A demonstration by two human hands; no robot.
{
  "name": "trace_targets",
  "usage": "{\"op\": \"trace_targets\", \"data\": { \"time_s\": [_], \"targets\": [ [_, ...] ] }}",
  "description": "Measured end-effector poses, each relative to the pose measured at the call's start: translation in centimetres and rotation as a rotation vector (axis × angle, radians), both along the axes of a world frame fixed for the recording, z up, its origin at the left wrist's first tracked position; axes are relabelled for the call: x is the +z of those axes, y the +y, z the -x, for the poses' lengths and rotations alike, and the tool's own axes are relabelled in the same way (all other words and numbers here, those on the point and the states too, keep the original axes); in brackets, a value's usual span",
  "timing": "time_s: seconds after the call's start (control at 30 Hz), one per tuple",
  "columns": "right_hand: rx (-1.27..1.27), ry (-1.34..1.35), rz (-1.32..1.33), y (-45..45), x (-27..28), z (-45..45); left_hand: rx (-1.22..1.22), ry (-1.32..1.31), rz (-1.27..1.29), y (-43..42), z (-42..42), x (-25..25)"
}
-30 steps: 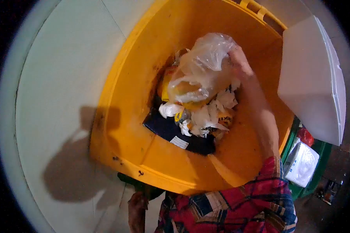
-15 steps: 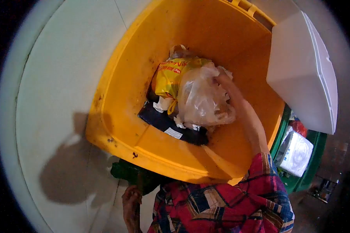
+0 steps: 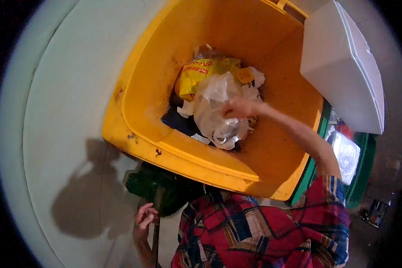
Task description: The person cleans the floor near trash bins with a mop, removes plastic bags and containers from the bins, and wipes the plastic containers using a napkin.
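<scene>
Inside the yellow bin (image 3: 201, 164), my right hand (image 3: 242, 108) is at a clear plastic bag (image 3: 216, 96), its fingers bent in and blurred, so its grip cannot be told. A yellow printed bag (image 3: 195, 77) lies behind the clear one. Crumpled white tissue (image 3: 186, 109) and a dark flat item (image 3: 177, 121) with a white label show beside it. My left hand (image 3: 146, 216) is outside the bin at the lower left, fingers apart, next to a thin stick (image 3: 155, 243) and a dark green object (image 3: 152, 184).
A white foam box (image 3: 339, 62) stands at the bin's right edge. Below it, a green bin (image 3: 361, 178) holds a white plastic-wrapped pack (image 3: 345, 154) and something red. A pale wall or floor surface (image 3: 71, 89) spans the left side, with a shadow on it.
The clear bag has come down over the front of the pile, uncovering the yellow bag. My right hand has moved toward the bag's middle. The fingers of my left hand have spread.
</scene>
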State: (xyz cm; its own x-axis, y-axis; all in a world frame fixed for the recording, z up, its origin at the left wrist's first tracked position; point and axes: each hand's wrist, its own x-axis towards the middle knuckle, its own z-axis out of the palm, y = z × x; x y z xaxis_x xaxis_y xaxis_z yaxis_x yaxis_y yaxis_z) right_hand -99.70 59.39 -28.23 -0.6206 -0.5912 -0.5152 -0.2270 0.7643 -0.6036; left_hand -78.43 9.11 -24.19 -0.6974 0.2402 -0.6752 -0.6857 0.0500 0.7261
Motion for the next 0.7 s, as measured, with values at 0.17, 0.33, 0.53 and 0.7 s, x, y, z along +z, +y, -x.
{"op": "trace_targets", "data": {
  "time_s": [0.17, 0.33, 0.53, 0.7],
  "targets": [
    [0.118, 0.580, -0.388, -3.2, -6.0, -5.6, -0.108, 0.045, -0.014, 0.2, 1.9, 3.3],
    [0.296, 0.913, -0.691, -3.3, -9.3, -6.8, -0.264, -0.028, -0.011, 1.3, 3.3, 4.3],
    [0.223, 0.527, -0.552, -4.2, -5.1, -4.2, -0.391, 0.046, 0.050, 2.1, 3.7, 5.5],
    [-0.146, 0.509, -0.440, -1.4, 1.5, -2.8, -0.287, 0.132, -0.230, 2.8, 4.5, 8.4]
  ]
}}
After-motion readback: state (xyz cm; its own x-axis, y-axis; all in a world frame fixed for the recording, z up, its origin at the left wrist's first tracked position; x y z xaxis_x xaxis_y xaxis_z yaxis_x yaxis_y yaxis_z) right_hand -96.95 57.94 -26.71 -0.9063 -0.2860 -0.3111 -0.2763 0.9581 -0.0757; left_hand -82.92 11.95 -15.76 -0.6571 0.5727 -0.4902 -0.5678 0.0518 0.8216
